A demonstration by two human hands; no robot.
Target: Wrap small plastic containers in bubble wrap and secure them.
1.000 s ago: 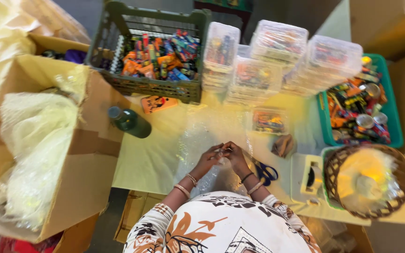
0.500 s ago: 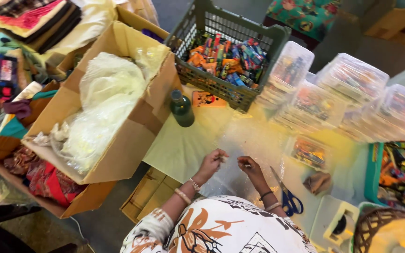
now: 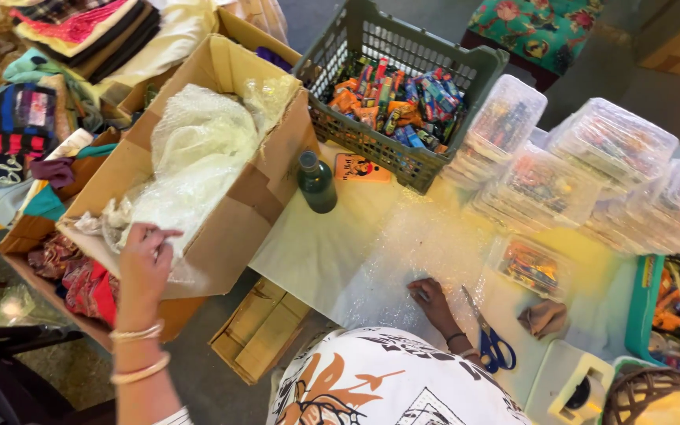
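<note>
My left hand (image 3: 145,264) reaches out to the left and pinches the clear bubble wrap (image 3: 190,169) that fills an open cardboard box (image 3: 242,208) beside the table. My right hand (image 3: 432,301) rests flat on a sheet of bubble wrap (image 3: 426,244) spread on the pale tabletop (image 3: 308,252), fingers together, holding nothing. Blue-handled scissors (image 3: 488,338) lie just right of that hand. A small clear box of colourful items (image 3: 530,266) sits on the sheet farther right.
A dark green bottle (image 3: 316,183) stands by the box. Behind it is a grey crate (image 3: 403,75) of colourful packets, then stacks of clear lidded boxes (image 3: 592,173). A teal tray (image 3: 674,311), a wicker basket (image 3: 655,397) and folded fabrics (image 3: 49,71) surround the table.
My view swung left. My left hand left the bubble wrap sheet on the table and reached into the cardboard box, taking hold of the wrap there. My right hand stayed on the sheet.
</note>
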